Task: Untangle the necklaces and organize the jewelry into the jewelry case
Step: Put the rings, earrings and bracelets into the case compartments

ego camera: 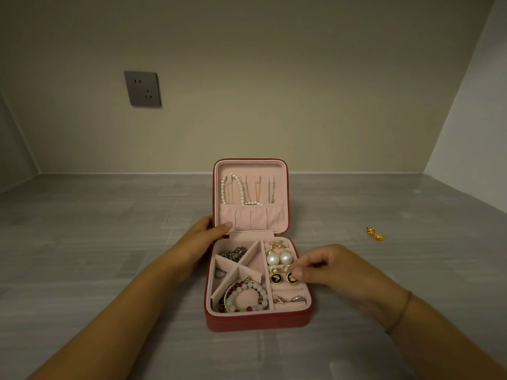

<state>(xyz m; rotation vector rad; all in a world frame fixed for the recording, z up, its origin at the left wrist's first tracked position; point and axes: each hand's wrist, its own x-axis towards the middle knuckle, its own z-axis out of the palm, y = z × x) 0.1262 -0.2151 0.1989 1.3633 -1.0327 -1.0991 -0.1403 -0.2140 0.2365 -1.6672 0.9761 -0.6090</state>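
Forearms come in from both bottom corners over a grey surface [109, 242]; thin cord bracelet [400, 314] on the right wrist. Red jewelry case [258, 322] sits centre, open, lid [252, 171] standing upright at the far side.

Left hand [211, 229] grips the lid's lower left edge, thumb on the pink lining, fingers behind it. Right hand [329, 267] hangs over the case's right column, fingers curled, thumb and forefinger tips close together at the right one of two black round studs [275, 278] (cannot tell if it actually pinches anything).

Lid: pearl necklace [225, 187] hangs at left, thin chains [257, 190] beside it, lower ends tucked in the gathered pocket [252, 216].

Base, left half, split by diagonal dividers:
- far compartment: dark metal chain [233, 253]
- left compartment: small ring [220, 273]
- near compartment: beaded bracelets [237, 292], white and red beads

Right column: two large pearl earrings [273, 259], black studs just in front of them, small silver pieces [297, 298] in the nearest slots.

Small gold piece [375, 233] lies on the surface well right of the case. Wall outlet [142, 89] up left.
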